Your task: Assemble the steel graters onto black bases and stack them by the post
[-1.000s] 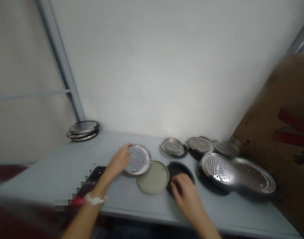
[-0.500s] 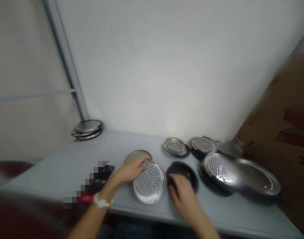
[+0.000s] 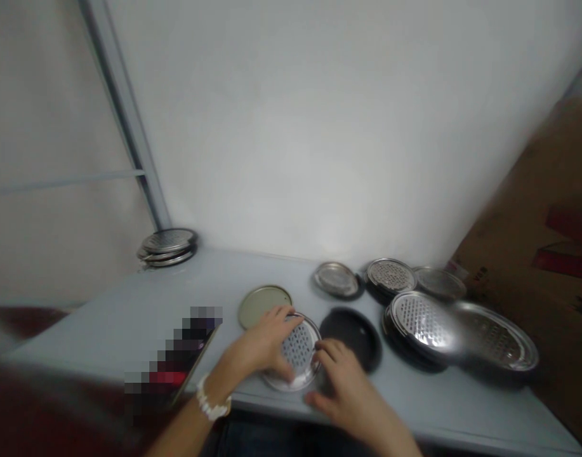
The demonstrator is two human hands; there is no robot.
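Observation:
A round metal grater disc (image 3: 299, 349) with raised holes lies near the table's front edge. My left hand (image 3: 266, 343) spans its left side, fingers at the far rim and thumb low on its face. My right hand (image 3: 341, 384) is at the disc's right rim, with fingertips by the edge and the thumb held apart below. Just right of the disc sits a round black shallow dish (image 3: 355, 336), partly covered by the right hand. Behind the left hand lies a round, flat, pale green plate (image 3: 262, 304).
Several stacked metal grater discs (image 3: 419, 317) with dark bases stand at the right, beside a large cardboard box (image 3: 548, 304). Another stack of discs (image 3: 167, 244) is at the far left corner. A partly blurred-out phone (image 3: 198, 355) lies left on the grey table (image 3: 105, 317).
My right hand has left the black dish and moved to the grater disc's right rim. My left hand has shifted right, farther over the disc, uncovering more of the green plate.

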